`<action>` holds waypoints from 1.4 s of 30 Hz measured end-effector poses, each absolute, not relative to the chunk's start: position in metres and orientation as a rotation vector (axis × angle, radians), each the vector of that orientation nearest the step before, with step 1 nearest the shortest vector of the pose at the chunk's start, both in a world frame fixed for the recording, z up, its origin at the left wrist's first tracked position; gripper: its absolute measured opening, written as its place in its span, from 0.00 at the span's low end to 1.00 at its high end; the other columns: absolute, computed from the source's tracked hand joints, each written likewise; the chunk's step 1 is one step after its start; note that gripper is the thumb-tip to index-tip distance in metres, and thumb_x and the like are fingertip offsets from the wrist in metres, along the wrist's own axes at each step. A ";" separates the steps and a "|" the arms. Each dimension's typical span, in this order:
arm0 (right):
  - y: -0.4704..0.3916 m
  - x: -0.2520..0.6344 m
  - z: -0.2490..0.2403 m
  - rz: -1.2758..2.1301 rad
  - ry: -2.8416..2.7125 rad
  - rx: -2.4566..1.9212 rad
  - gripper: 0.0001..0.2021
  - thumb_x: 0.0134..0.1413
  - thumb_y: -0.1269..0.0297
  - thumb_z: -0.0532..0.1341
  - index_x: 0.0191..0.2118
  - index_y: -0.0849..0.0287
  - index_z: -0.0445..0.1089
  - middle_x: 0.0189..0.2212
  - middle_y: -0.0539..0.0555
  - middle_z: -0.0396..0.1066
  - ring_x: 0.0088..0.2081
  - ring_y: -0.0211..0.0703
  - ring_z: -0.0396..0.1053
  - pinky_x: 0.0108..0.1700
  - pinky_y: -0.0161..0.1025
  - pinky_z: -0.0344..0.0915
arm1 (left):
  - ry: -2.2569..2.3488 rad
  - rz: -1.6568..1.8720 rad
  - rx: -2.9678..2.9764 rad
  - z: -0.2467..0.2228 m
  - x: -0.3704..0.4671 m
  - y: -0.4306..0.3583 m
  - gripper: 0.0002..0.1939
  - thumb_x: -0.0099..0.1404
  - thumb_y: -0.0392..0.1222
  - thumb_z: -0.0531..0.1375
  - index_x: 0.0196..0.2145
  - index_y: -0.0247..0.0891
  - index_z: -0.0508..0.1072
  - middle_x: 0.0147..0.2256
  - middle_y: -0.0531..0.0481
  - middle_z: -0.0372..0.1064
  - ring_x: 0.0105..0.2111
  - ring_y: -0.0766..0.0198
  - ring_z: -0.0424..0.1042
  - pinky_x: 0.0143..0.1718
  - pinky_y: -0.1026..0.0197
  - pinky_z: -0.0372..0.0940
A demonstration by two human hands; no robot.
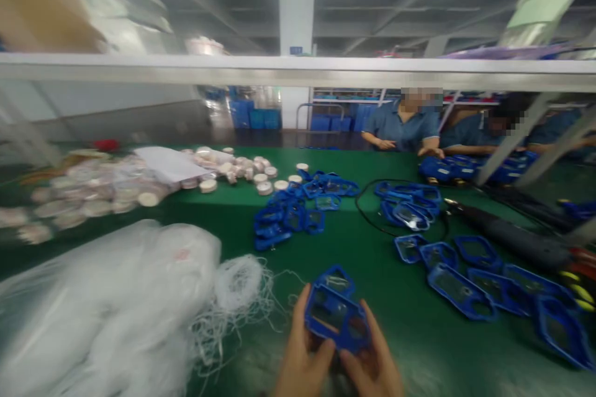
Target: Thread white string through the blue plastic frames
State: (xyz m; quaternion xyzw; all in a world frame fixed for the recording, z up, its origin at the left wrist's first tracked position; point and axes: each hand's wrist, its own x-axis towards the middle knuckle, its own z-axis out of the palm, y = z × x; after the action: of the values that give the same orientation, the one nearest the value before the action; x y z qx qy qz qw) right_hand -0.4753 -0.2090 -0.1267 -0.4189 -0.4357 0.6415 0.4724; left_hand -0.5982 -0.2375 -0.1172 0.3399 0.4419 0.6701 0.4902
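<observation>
Near the bottom centre, my left hand [305, 347] and my right hand [375, 353] grip a blue plastic frame [338, 317] from its two sides. The frame has a large opening and a smaller round one; thumbs rest on its near edge. Just beyond it, partly covered, lies another blue piece [336, 280] with a clear window. Whether the two pieces touch is not clear. A heap of blue casings [288, 214] sits farther forward on the green table [363, 242]. More blue frames [460, 290] are spread out to the right.
A white plastic bag [116, 298] and tangled white strings [237, 288] lie left. Behind them are many round whitish pieces [102, 189]. A dark cylindrical tool [512, 236] with a cable is at right. People sit across the table; a shelf [298, 71] spans overhead.
</observation>
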 end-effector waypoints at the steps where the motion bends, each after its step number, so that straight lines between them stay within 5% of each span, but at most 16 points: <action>1: -0.209 -0.475 -0.130 1.562 -1.025 -1.006 0.44 0.42 0.52 0.67 0.63 0.56 0.47 0.51 0.60 0.68 0.50 0.55 0.68 0.50 0.45 0.66 | 1.061 1.617 0.814 -0.116 -0.594 -0.238 0.46 0.59 0.51 0.61 0.63 0.35 0.38 0.59 0.33 0.54 0.56 0.47 0.59 0.56 0.49 0.58; 7: -0.218 -0.463 -0.136 1.582 -0.894 -0.927 0.47 0.39 0.55 0.69 0.63 0.53 0.44 0.54 0.61 0.63 0.48 0.53 0.69 0.49 0.45 0.67 | 1.068 1.458 0.836 -0.113 -0.579 -0.244 0.44 0.61 0.50 0.59 0.64 0.37 0.37 0.57 0.36 0.59 0.54 0.48 0.62 0.55 0.49 0.59; 14: -0.225 -0.456 -0.123 1.531 -0.819 -0.922 0.43 0.40 0.63 0.68 0.60 0.51 0.45 0.54 0.59 0.61 0.50 0.52 0.67 0.52 0.45 0.63 | 1.359 1.420 1.006 -0.120 -0.565 -0.251 0.30 0.65 0.53 0.50 0.62 0.43 0.51 0.63 0.49 0.45 0.63 0.55 0.44 0.62 0.52 0.42; 21: -0.226 -0.438 -0.129 1.583 -0.820 -0.857 0.39 0.41 0.61 0.69 0.59 0.51 0.53 0.54 0.57 0.63 0.47 0.49 0.67 0.48 0.42 0.64 | 1.401 1.323 1.034 -0.113 -0.572 -0.253 0.33 0.65 0.56 0.49 0.63 0.40 0.49 0.49 0.43 0.70 0.56 0.52 0.61 0.60 0.47 0.48; 27: -0.223 -0.411 -0.135 1.701 -0.773 -0.873 0.31 0.45 0.58 0.67 0.57 0.50 0.61 0.52 0.58 0.67 0.30 0.38 0.70 0.32 0.38 0.67 | 1.304 1.290 0.961 -0.121 -0.580 -0.249 0.36 0.63 0.59 0.50 0.62 0.39 0.50 0.47 0.42 0.71 0.49 0.50 0.69 0.53 0.48 0.60; 33: -0.223 -0.398 -0.152 1.625 -0.818 -0.934 0.31 0.41 0.54 0.68 0.53 0.53 0.65 0.48 0.59 0.69 0.25 0.36 0.69 0.28 0.36 0.68 | 1.299 1.132 1.088 -0.137 -0.577 -0.249 0.36 0.63 0.59 0.49 0.63 0.39 0.47 0.47 0.41 0.72 0.50 0.51 0.68 0.57 0.48 0.55; 42: -0.162 -0.316 -0.138 1.104 -1.047 -1.452 0.33 0.45 0.49 0.63 0.55 0.63 0.63 0.37 0.57 0.74 0.28 0.45 0.70 0.29 0.41 0.69 | 1.634 0.854 1.916 -0.131 -0.596 -0.225 0.29 0.62 0.44 0.53 0.61 0.43 0.54 0.61 0.45 0.51 0.61 0.48 0.49 0.60 0.42 0.47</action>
State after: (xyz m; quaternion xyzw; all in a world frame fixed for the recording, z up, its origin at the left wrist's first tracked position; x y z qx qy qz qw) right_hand -0.3156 -0.1615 -0.1383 -0.5994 -0.4322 0.4557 0.4962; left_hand -0.5958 -0.2247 -0.1306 0.6998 0.5968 0.3117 0.2388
